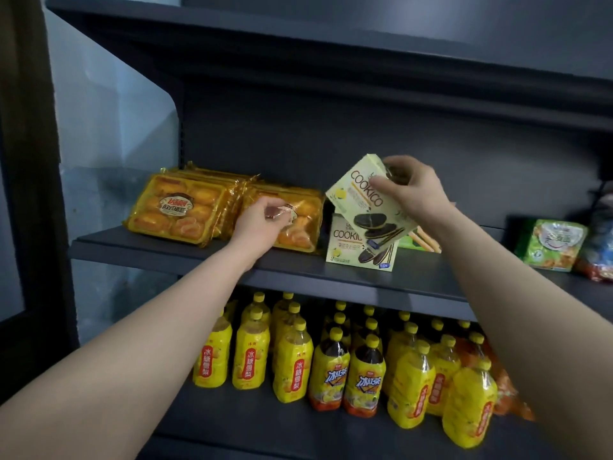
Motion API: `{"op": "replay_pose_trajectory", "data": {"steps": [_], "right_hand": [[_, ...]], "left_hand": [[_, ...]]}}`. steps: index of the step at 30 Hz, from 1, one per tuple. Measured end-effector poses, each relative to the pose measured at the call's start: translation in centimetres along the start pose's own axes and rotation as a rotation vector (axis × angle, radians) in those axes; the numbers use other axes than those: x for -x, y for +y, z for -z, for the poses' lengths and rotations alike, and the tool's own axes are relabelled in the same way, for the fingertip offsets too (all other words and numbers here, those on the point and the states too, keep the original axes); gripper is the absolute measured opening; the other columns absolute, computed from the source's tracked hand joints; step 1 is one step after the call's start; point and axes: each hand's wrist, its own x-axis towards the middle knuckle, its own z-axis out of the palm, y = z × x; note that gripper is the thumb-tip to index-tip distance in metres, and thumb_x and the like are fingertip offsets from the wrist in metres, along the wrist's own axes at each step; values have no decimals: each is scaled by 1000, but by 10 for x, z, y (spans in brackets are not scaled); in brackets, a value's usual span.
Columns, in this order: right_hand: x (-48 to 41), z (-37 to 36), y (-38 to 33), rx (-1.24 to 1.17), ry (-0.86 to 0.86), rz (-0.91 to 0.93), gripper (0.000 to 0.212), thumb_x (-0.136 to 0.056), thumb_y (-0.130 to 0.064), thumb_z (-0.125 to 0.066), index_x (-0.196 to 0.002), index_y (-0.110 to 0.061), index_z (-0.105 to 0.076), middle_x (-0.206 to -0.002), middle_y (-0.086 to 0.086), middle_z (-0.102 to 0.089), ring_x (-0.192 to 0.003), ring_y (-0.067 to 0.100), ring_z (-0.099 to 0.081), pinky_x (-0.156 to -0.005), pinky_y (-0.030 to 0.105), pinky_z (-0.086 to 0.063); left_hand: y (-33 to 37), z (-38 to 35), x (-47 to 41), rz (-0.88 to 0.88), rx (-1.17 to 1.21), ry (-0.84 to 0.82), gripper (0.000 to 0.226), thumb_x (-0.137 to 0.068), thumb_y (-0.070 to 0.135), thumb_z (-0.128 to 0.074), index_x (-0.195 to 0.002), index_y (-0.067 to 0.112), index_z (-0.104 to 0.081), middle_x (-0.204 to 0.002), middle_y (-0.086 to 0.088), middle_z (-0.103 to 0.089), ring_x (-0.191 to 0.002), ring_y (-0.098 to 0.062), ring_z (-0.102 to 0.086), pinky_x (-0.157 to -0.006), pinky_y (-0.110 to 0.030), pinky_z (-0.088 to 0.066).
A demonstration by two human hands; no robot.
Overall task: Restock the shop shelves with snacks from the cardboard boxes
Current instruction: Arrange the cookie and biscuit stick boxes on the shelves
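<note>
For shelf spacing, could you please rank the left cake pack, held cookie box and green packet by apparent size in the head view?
left cake pack, held cookie box: alike, unranked.
green packet: smallest.

- This is a shop. A dark metal shelf unit (298,134) has a flat back panel and boards set one above another, as in a store aisle.
- The lower shelf (232,419) carries rows of yellow drink bottles (293,363), many alike, standing several deep with labels facing out.
- On the middle shelf (292,263) lie stacked cake packs (172,210) of one brand in sealed yellow wrappers. The left hand (262,220) grips one cake pack (303,232).
- Beside them stands a cookie box (348,250). The right hand (411,190) holds a second cookie box (361,197) with the same print, tilted just above it.
- Further right sits a green snack packet (550,244).
- All the goods are packaged and unopened, and most appear in multiples.
</note>
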Motion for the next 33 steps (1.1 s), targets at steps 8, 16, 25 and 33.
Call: {"op": "replay_pose_trajectory", "data": {"steps": [8, 16, 25, 33], "right_hand": [[5, -20, 32, 521, -469, 132, 48, -84, -37, -77, -130, -36, -63, -129, -12, -63, -114, 10, -60, -76, 7, -42], [-9, 25, 76, 597, -555, -71, 91, -47, -57, -86, -129, -60, -45, -132, -21, -53, -126, 15, -49, -111, 49, -35], [-29, 18, 114, 663, -504, 111, 74, -90, -20, -70, -152, -29, -32, -156, -6, -34, -134, 17, -37, -60, -11, -14], [-65, 2, 141, 686, -509, 115, 78, -87, -17, -71, -153, -22, -30, -156, 5, -35, -137, 24, -40, -107, 27, -32]], "left_hand": [[-10, -28, 8, -24, -154, -237, 51, -91, 30, -67, -139, 22, -50, -139, 5, -53, -122, -14, -53, -103, -35, -46], [-3, -61, -6, -55, -375, -498, 95, -73, 54, -78, -151, 20, -34, -151, 3, -43, -133, -18, -45, -108, -41, -42], [-8, -106, -31, -58, -420, -450, 58, -90, 21, -68, -143, 18, -45, -140, -1, -56, -120, -19, -56, -95, -35, -49], [-11, -145, -57, -32, -533, -396, 49, -99, 14, -54, -146, 16, -41, -143, -5, -53, -126, -24, -52, -96, -34, -45]]}}
